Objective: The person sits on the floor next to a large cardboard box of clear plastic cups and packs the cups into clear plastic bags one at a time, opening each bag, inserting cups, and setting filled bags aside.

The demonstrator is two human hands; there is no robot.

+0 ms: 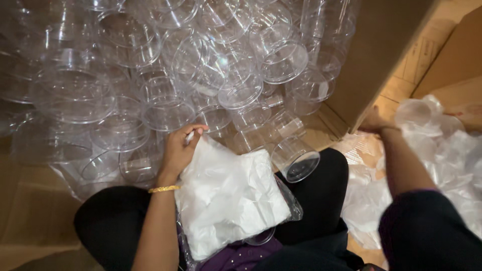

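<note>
We are viewing brown cardboard sheets [30, 211] covering the floor; a tall cardboard box wall [374, 55] is standing at right, warm light falling.

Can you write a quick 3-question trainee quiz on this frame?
1. True or false: the left hand pinches the top edge of the white plastic bag stack lying on the lap.
2. What does the right hand touch? A) a clear cup B) the cardboard box flap C) the gold bangle
3. Fill in: the clear plastic cups lie piled inside a large ____ box.

Key: 1 true; 2 B; 3 cardboard.
</note>
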